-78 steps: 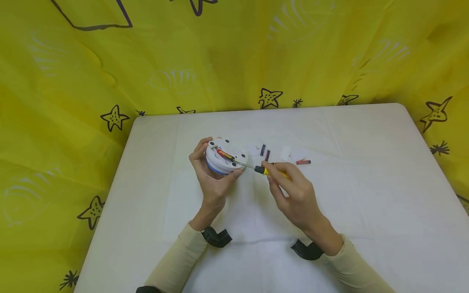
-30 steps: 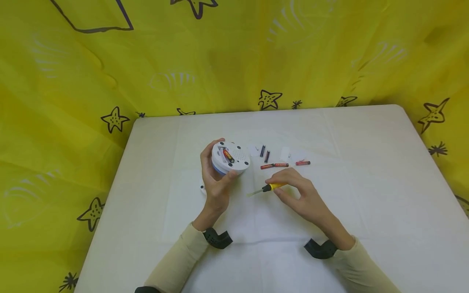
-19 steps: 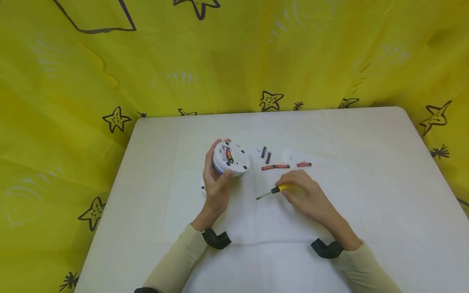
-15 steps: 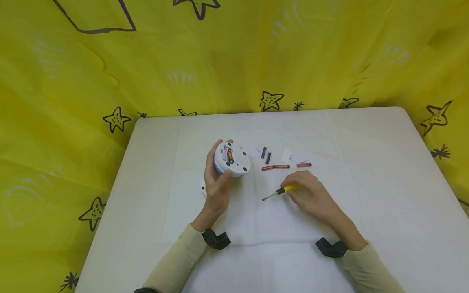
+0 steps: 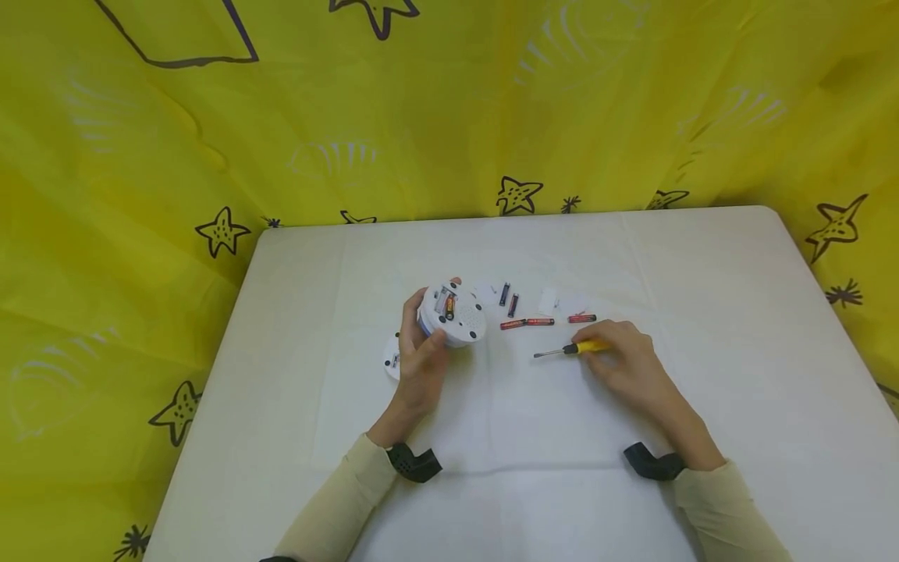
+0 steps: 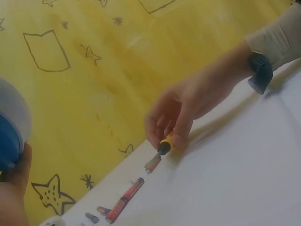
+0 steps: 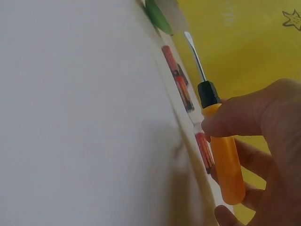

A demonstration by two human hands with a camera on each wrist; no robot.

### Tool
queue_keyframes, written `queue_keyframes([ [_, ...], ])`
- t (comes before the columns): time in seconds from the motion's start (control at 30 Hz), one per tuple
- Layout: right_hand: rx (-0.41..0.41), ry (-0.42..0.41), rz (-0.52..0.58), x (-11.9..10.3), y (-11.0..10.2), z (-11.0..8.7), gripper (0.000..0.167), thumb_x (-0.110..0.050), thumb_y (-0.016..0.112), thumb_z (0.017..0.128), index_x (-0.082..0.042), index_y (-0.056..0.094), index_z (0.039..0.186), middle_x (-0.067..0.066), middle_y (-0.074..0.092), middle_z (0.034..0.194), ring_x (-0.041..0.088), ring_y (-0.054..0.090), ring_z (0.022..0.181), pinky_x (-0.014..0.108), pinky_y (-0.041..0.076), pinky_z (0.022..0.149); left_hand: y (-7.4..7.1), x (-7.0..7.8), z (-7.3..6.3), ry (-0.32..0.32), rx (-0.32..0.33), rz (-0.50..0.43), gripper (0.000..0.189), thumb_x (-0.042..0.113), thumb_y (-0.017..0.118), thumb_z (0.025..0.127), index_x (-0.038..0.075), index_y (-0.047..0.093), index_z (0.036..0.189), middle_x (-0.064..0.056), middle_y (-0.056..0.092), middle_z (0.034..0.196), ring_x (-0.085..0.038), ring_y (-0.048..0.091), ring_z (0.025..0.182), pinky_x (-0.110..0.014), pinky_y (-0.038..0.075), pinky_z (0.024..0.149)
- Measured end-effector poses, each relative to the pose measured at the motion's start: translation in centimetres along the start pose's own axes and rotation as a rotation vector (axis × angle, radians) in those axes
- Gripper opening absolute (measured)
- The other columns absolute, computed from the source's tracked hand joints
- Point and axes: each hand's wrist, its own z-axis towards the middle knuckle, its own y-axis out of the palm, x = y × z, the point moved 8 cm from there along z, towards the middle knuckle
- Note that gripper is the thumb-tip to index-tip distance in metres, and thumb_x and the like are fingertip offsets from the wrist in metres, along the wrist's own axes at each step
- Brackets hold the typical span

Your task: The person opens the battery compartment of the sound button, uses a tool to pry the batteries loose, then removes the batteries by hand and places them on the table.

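My left hand (image 5: 421, 371) grips a round white device (image 5: 463, 320) with a blue band, raised over the table, its underside tilted toward the head camera. That underside has dark round feet, small speaker holes and an uncovered battery compartment, where a single orange-and-black battery (image 5: 450, 306) sits. My right hand (image 5: 627, 365) pinches the yellow handle of a flat-tip screwdriver (image 7: 223, 160), with a black collar. Its metal shaft points left, apart from the device. In the left wrist view, only a blue-and-white edge of the device (image 6: 14, 122) shows.
Several red and dark batteries (image 5: 539, 321) lie right of the device, near small white pieces (image 5: 548, 300). Partly behind my left hand is another white object (image 5: 391, 361) with dark feet. A yellow curtain (image 5: 449, 109) hangs behind the white table (image 5: 702, 312).
My right hand has drawn the screwdriver away from the device's battery compartment, to the right. My left hand has brought the device slightly rightward and down, uncovering more of the other white object.
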Motion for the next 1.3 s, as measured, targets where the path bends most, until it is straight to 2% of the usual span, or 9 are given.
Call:
queue_keyframes([
  [0.13,-0.026,0.085,-0.018,1.2,-0.4,-0.2,0.033,0.007,0.072,0.086,-0.014,0.071,0.11,0.009,0.074,0.111,0.03,0.054,0.108,0.048,0.031,0.089,0.0,-0.4,-0.2,-0.028,-0.011,-0.025,0.073,0.034,0.073,0.092,0.015,0.031,0.149,-0.003,0.048,0.155,-0.014,0.052,0.136,-0.025,0.045,0.11],
  [0.23,-0.03,0.113,-0.031,1.7,-0.8,-0.3,0.031,0.006,0.071,0.087,-0.014,0.07,0.111,0.011,0.074,0.113,0.033,0.054,0.109,0.051,0.031,0.089,-0.1,-0.7,-0.2,-0.041,-0.019,-0.03,0.072,0.036,0.075,0.091,0.018,0.034,0.147,-0.002,0.049,0.153,-0.014,0.053,0.134,-0.025,0.045,0.11],
  [0.53,-0.018,0.134,-0.1,2.0,-1.1,-0.4,0.029,0.005,0.071,0.086,-0.013,0.072,0.108,0.012,0.073,0.112,0.04,0.055,0.111,0.053,0.03,0.085,-0.1,-1.6,-0.7,-0.096,-0.03,-0.033,0.056,0.03,0.066,0.094,0.021,0.044,0.145,0.002,0.051,0.147,-0.012,0.054,0.127,-0.029,0.048,0.103],
  [0.63,-0.025,0.14,-0.124,2.2,-1.0,-0.5,0.028,0.005,0.071,0.086,-0.013,0.072,0.108,0.014,0.071,0.114,0.044,0.052,0.116,0.056,0.03,0.085,0.0,-2.0,-0.8,-0.128,-0.028,-0.044,0.059,0.031,0.065,0.094,0.018,0.043,0.147,0.002,0.051,0.146,-0.012,0.055,0.127,-0.03,0.048,0.103],
  [0.8,-0.046,0.14,-0.154,1.9,-1.1,-0.4,0.027,0.003,0.07,0.088,-0.012,0.071,0.11,0.016,0.068,0.117,0.047,0.049,0.121,0.062,0.031,0.09,0.1,-2.5,-1.2,-0.181,-0.03,-0.093,0.076,0.035,0.069,0.094,0.008,0.033,0.155,0.003,0.056,0.146,-0.011,0.059,0.128,-0.03,0.048,0.104],
  [0.93,-0.052,0.122,-0.146,0.9,-1.1,-0.1,0.028,0.002,0.07,0.089,-0.012,0.071,0.114,0.016,0.067,0.12,0.046,0.048,0.123,0.064,0.029,0.095,0.2,-3.0,-1.7,-0.207,-0.043,-0.109,0.067,0.031,0.065,0.096,0.01,0.037,0.154,0.005,0.059,0.145,-0.01,0.06,0.125,-0.03,0.048,0.103],
  [1.03,-0.038,0.063,-0.109,-0.5,-1.0,0.4,0.031,0.004,0.07,0.088,-0.011,0.07,0.116,0.014,0.068,0.121,0.043,0.052,0.12,0.061,0.031,0.095,0.1,-3.4,-1.9,-0.223,-0.044,-0.11,0.059,0.03,0.064,0.096,0.016,0.044,0.149,0.006,0.061,0.143,-0.01,0.061,0.124,-0.03,0.048,0.102],
  [1.13,-0.023,-0.022,-0.048,-2.1,-0.8,0.8,0.033,0.007,0.07,0.088,-0.009,0.069,0.117,0.012,0.069,0.122,0.039,0.055,0.117,0.054,0.034,0.096,0.1,-3.8,-2.2,-0.244,-0.047,-0.106,0.062,0.034,0.066,0.095,0.016,0.044,0.15,0.007,0.062,0.142,-0.009,0.061,0.125,-0.031,0.047,0.104],
  [1.3,-0.019,-0.099,0.064,-4.6,-0.1,1.3,0.031,0.006,0.07,0.092,-0.009,0.069,0.118,0.006,0.068,0.122,0.024,0.056,0.118,0.023,0.039,0.102,0.3,-4.7,-2.6,-0.288,-0.059,-0.088,0.075,0.033,0.063,0.096,0.004,0.034,0.159,0.008,0.063,0.141,-0.01,0.06,0.127,-0.032,0.044,0.109],
])
